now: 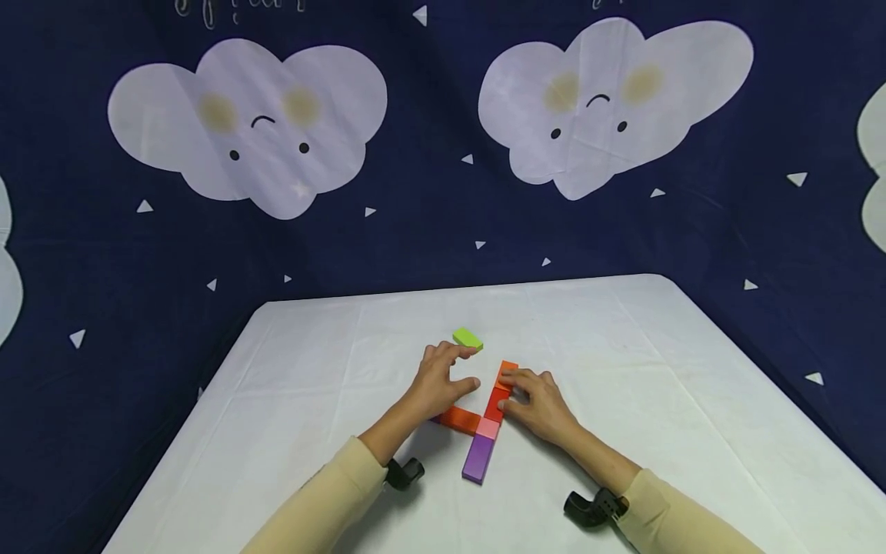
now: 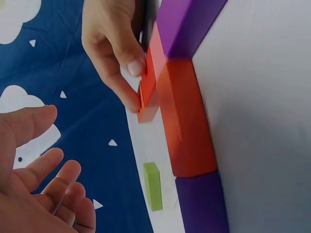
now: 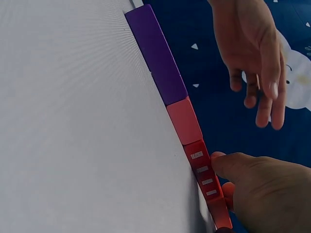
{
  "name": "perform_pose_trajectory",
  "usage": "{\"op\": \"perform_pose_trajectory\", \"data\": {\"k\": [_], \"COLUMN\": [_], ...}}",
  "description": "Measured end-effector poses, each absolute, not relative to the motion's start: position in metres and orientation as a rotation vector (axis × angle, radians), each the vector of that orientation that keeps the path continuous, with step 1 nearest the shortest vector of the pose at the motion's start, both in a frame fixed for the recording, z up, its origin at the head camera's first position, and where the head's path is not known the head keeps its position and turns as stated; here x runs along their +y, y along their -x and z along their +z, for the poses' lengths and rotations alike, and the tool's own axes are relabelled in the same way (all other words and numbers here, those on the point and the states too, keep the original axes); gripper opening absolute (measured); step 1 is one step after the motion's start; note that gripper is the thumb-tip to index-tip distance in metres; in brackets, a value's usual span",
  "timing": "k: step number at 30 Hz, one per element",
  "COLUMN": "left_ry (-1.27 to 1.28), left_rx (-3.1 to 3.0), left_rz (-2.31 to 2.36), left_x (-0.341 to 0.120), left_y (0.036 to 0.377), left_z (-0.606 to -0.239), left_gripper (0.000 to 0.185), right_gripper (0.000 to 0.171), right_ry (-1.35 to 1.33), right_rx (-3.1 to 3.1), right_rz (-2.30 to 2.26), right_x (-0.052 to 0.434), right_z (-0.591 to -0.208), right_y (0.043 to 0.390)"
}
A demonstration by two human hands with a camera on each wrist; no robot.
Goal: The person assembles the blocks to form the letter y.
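Observation:
My right hand (image 1: 543,404) is bent over one arm of a flat block figure. Its thumb touches the red block (image 1: 496,403) and a fingertip rests on the orange block (image 1: 508,365) at the far end. A pink block (image 1: 488,428) and a purple block (image 1: 478,458) continue that row toward me. Branching left from the pink block is a dark orange block (image 1: 460,419), with another purple block (image 2: 201,201) beyond it. My left hand (image 1: 438,381) hovers over this branch, thumb and fingers spread, holding nothing. Past its fingertips lies a lime green block (image 1: 467,338).
A white cloth (image 1: 623,346) covers the table. Behind it hangs a dark blue curtain (image 1: 429,246) with clouds and triangles. Black wrist mounts (image 1: 594,508) sit on both forearms, low over the cloth.

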State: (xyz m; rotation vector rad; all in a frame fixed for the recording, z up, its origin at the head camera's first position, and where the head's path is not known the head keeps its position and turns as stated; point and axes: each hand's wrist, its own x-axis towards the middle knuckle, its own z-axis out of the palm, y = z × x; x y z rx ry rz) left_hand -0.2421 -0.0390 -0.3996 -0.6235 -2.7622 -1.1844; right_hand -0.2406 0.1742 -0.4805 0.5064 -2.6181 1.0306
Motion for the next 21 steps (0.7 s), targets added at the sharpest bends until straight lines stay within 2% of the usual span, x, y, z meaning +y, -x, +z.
{"op": "perform_pose_trajectory", "data": {"k": [21], "left_ry": [0.260], "left_rx": [-2.825], "left_rz": [-1.056], "left_x": [-0.020], "left_y": [0.317], "left_z": [-0.408], "left_gripper": [0.054], "right_gripper": [0.042], "right_ry": [-0.518], "right_rx": [-2.616], "right_rz": [1.024], "right_x": [0.174], "right_z": [-0.479], "right_y": [0.240]}}
